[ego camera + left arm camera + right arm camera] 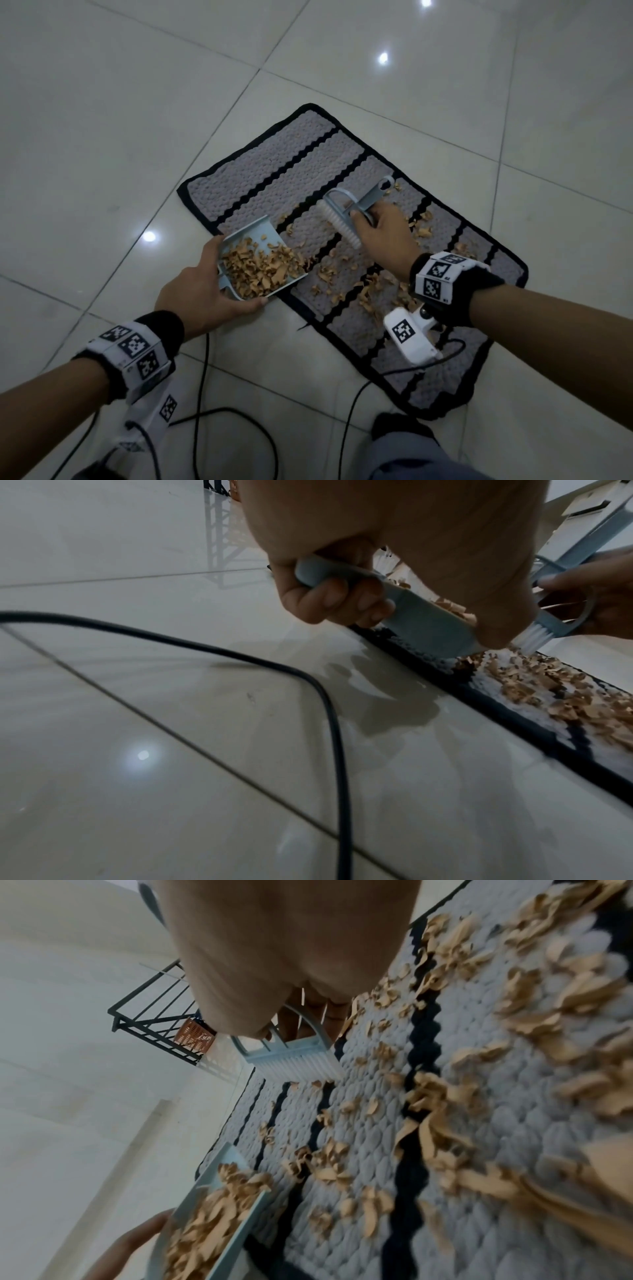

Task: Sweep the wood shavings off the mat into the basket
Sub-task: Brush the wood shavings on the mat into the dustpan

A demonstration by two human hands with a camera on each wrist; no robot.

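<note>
A grey mat (308, 164) with black wavy stripes lies on the tiled floor, tan wood shavings (370, 291) scattered over its near half. My left hand (202, 294) grips a pale blue dustpan (251, 236) at the mat's left edge, and it is heaped with shavings (260, 267). My right hand (380, 233) holds a pale blue hand brush (342, 219) with white bristles, set on the mat just right of the pan. In the right wrist view the brush (298, 1061) stands above loose shavings (329, 1161), the pan (205, 1218) below. An orange basket (195, 1035) shows far off.
Glossy white floor tiles (120, 120) surround the mat. Black cables (202, 394) trail over the floor near my legs, one cable (308, 685) crossing the left wrist view. A black metal rack (150, 1015) stands by the basket. My dark-socked foot (400, 428) sits at the mat's near corner.
</note>
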